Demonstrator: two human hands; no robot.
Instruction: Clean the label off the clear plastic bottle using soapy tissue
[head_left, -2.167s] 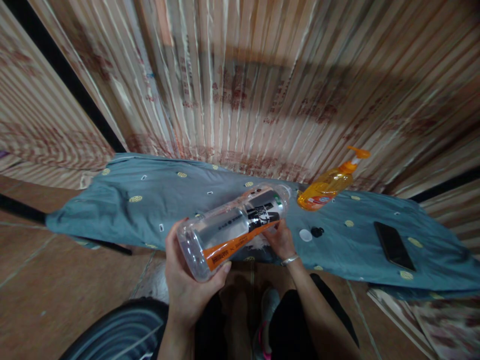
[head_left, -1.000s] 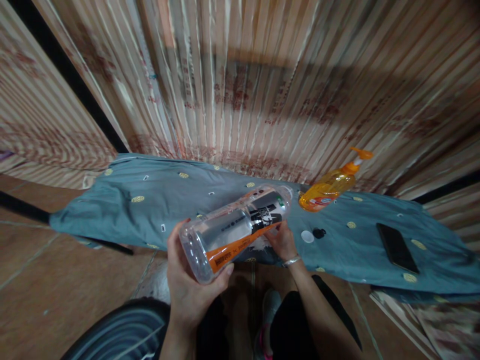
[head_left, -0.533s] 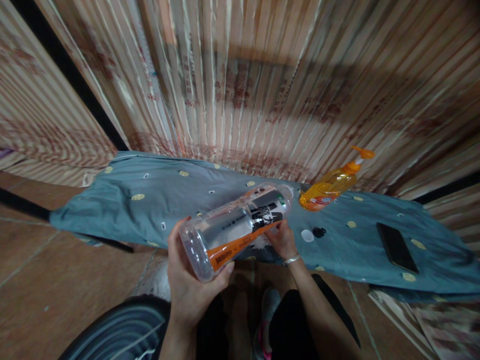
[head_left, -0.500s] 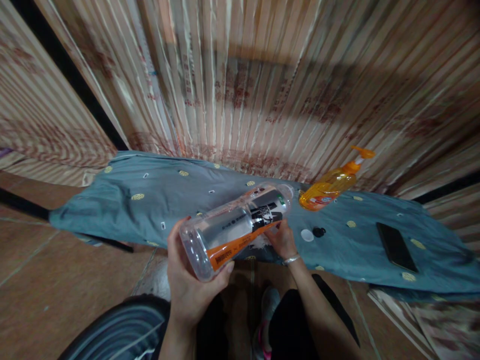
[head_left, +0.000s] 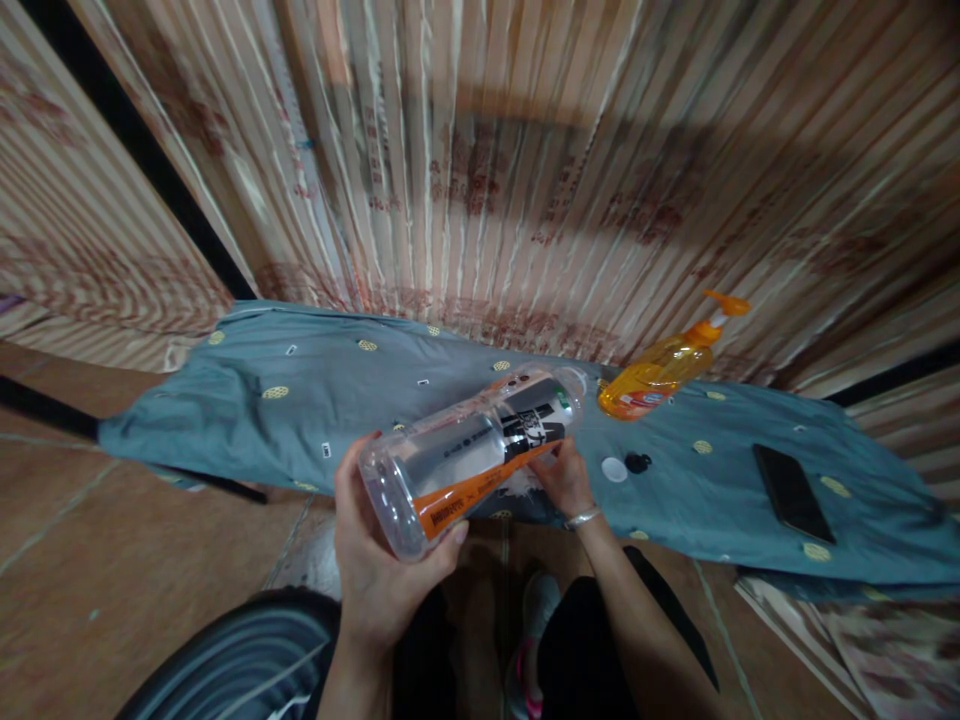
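Observation:
A large clear plastic bottle (head_left: 480, 450) with an orange, black and silver label lies tilted between my hands, its base toward the lower left and its neck toward the upper right. My left hand (head_left: 382, 570) is wrapped round the base end, thumb along the lower side. Near the neck end, my right hand (head_left: 564, 482) grips the bottle from below; the bottle hides some of its fingers. Just right of that hand, a white round disc (head_left: 614, 470) and a small black cap-like piece (head_left: 638, 463) lie on the teal cloth (head_left: 225, 400).
An orange pump bottle (head_left: 656, 375) of yellow liquid stands at the back right of the cloth-covered surface. A black phone (head_left: 793, 492) lies farther right. Pleated curtains (head_left: 480, 180) hang behind. A dark ribbed round object (head_left: 240, 660) sits on the floor at lower left.

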